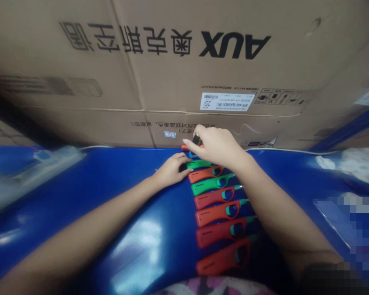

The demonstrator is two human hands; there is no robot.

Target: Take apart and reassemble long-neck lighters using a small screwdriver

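Lighters in near-to-far row on blue table, far end beside cardboard box. Your right hand has small dark object between fingers. Left hand curved at green lighter's left end; cannot tell if gripping. Right forearm, crossing tips, could skew row; left thumb could nudge neighbouring orange lighter.

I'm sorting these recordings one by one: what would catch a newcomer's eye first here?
Probably the row of red, orange and green lighter-like tools running up the blue table. Behind it stands a big cardboard box, its bold "AUX" lettering upside down. At the row's far end, the right hand holds a small dark object, the left hand close beside.
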